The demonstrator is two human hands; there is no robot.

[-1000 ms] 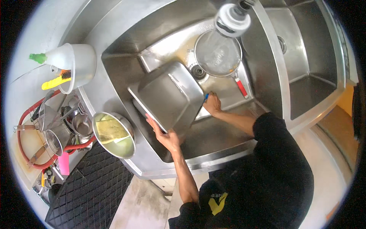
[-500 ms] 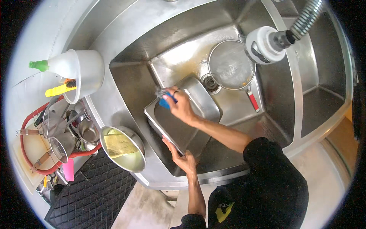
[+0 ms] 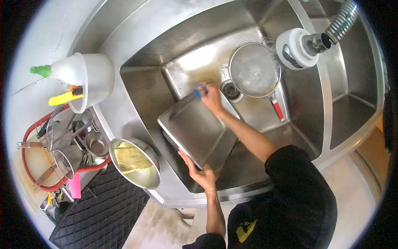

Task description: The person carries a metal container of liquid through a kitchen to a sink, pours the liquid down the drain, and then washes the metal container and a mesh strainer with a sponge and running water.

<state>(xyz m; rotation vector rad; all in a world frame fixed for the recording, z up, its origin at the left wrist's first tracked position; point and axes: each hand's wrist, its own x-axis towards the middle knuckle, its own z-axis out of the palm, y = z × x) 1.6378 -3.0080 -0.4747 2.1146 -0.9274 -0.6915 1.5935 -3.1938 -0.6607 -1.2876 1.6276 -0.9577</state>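
Observation:
A rectangular stainless steel pan (image 3: 195,128) lies tilted in the sink (image 3: 145,83). My left hand (image 3: 203,177) grips its near rim, the thumb at the edge and the fingers along its outer side. At the pan's far edge, my right hand (image 3: 212,99) is closed on a blue scrubbing sponge (image 3: 200,91), pressed to the rim. The fingers hide most of the sponge, and motion smears it slightly. Beyond the pan, a round sieve (image 3: 253,70) with a red handle (image 3: 278,110) rests beside the drain (image 3: 230,89).
A white spray head (image 3: 296,49) on a coiled metal hose (image 3: 342,20) hangs over the sink's right side. On the left ledge stand a steel bowl (image 3: 151,172) with a yellow cloth (image 3: 132,159) and a white tub (image 3: 99,79). A red-rimmed basket (image 3: 25,153) holds several utensils.
My right hand has moved with the sponge from the pan's left side to its far edge. The pan's far end has turned slightly; my left hand keeps its grip.

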